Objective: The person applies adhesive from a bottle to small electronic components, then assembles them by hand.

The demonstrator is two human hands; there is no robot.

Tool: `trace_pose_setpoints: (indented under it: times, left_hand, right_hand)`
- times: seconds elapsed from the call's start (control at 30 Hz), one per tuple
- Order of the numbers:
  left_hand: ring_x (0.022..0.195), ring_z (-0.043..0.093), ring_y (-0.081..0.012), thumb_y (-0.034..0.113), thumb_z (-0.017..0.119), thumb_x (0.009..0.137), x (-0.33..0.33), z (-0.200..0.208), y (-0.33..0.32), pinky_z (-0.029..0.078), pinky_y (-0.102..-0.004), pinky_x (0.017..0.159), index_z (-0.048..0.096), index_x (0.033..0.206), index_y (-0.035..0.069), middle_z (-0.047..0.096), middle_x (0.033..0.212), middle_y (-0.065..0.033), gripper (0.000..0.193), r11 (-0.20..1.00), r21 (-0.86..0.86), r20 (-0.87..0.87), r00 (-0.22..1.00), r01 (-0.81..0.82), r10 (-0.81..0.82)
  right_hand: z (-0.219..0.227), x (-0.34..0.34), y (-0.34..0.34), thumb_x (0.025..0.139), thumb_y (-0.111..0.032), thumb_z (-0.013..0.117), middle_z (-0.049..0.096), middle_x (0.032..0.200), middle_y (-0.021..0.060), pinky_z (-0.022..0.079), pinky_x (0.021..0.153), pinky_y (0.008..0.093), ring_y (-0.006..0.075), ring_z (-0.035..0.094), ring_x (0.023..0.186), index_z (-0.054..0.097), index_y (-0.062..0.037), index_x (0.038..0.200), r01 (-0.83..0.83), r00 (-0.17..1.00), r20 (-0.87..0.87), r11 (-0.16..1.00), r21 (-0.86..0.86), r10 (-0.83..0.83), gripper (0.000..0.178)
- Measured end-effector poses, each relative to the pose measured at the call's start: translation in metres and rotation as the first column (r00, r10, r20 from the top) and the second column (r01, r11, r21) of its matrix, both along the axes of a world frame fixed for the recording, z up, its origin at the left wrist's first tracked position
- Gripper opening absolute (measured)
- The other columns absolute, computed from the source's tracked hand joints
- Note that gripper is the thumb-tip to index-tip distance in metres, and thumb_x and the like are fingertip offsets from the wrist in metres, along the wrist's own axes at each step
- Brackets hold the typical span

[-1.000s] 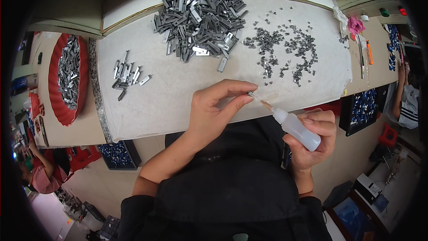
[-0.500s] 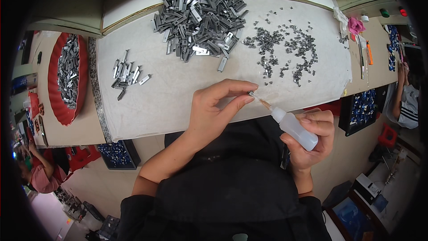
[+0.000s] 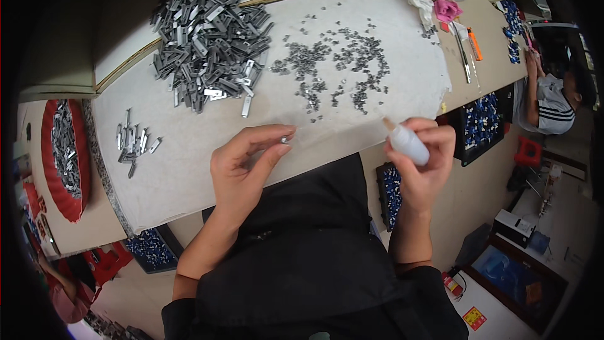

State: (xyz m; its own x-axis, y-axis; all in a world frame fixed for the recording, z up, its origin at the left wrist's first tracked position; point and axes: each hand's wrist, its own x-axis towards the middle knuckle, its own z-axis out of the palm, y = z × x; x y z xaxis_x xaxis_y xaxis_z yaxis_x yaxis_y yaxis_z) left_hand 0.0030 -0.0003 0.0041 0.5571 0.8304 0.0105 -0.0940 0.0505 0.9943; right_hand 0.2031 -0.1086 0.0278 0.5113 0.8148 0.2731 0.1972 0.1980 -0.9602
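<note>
My left hand (image 3: 242, 160), over the front part of the white-covered table (image 3: 189, 179), pinches a small shiny metal part (image 3: 285, 140) between thumb and forefinger. Most of that part is hidden by the fingertips. My right hand (image 3: 431, 164) is wrapped round a translucent white squeeze bottle (image 3: 410, 146), tilted with its brownish tip up and to the left. The tip is well apart from the part in my left hand. Beyond my hands lie many tiny metal pieces (image 3: 362, 56), scattered loosely. A large heap of grey metal channel pieces (image 3: 211, 44) lies farther left.
A small group of metal pieces (image 3: 133, 141) lies at the table's left. Past that edge stands a red scalloped basin (image 3: 82, 170) of metal parts. Tools and an orange cutter (image 3: 474, 44) lie at the right. Black trays (image 3: 481, 126) hold blue and white pieces. A co-worker (image 3: 557, 104) sits far right.
My right hand has drawn the bottle away to the right, so its tip no longer meets the small metal part. The whole view has turned, shifting the table leftward.
</note>
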Motion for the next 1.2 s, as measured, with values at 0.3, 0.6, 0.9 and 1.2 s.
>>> trace_pose_setpoints:
  times: [0.3,0.6,0.9,1.2]
  left_hand:
    - [0.090,0.060,-0.0205,-0.009,0.054,0.078,0.002,-0.001,-0.002,0.046,-0.0282,0.082,0.054,0.097,-0.007,0.060,0.097,-0.0163,0.019,1.000,0.018,-0.023,1.000,-0.012,0.013]
    - [0.087,0.060,-0.0163,-0.007,0.057,0.077,0.006,-0.001,-0.003,0.047,-0.0252,0.078,0.059,0.093,-0.004,0.063,0.092,-0.0119,0.017,0.998,0.007,-0.014,0.998,-0.063,0.063]
    - [0.089,0.060,-0.0201,-0.009,0.054,0.078,0.002,-0.002,0.000,0.047,-0.0277,0.081,0.055,0.096,-0.007,0.061,0.096,-0.0166,0.018,0.999,0.053,-0.044,0.999,0.002,0.000]
    - [0.089,0.060,-0.0193,-0.009,0.053,0.078,0.002,-0.003,0.000,0.046,-0.0269,0.081,0.055,0.096,-0.007,0.061,0.096,-0.0161,0.018,0.998,0.062,-0.044,0.999,0.014,-0.011]
  right_hand:
    - [-0.010,0.058,0.028,0.074,0.002,0.061,0.056,0.079,0.0033,0.045,0.062,0.0240,0.0097,0.055,0.073,0.052,-0.0012,0.092,0.032,0.994,0.108,0.941,-0.336,0.004,0.021]
    - [-0.002,0.071,0.071,0.072,-0.005,0.062,0.059,0.075,0.0104,0.044,0.063,0.0285,0.0246,0.057,0.066,0.059,0.0002,0.079,-0.048,0.767,0.581,0.927,-0.371,0.272,0.009]
    - [0.002,0.073,0.078,0.072,-0.001,0.061,0.061,0.079,0.0092,0.044,0.072,0.0262,0.0177,0.059,0.075,0.058,0.0015,0.081,-0.028,0.719,0.568,0.833,-0.552,0.400,0.009]
    - [0.003,0.071,0.078,0.073,-0.003,0.061,0.061,0.078,0.0102,0.044,0.071,0.0265,0.0196,0.059,0.073,0.058,0.0017,0.081,-0.023,0.710,0.577,0.833,-0.553,0.403,0.010]
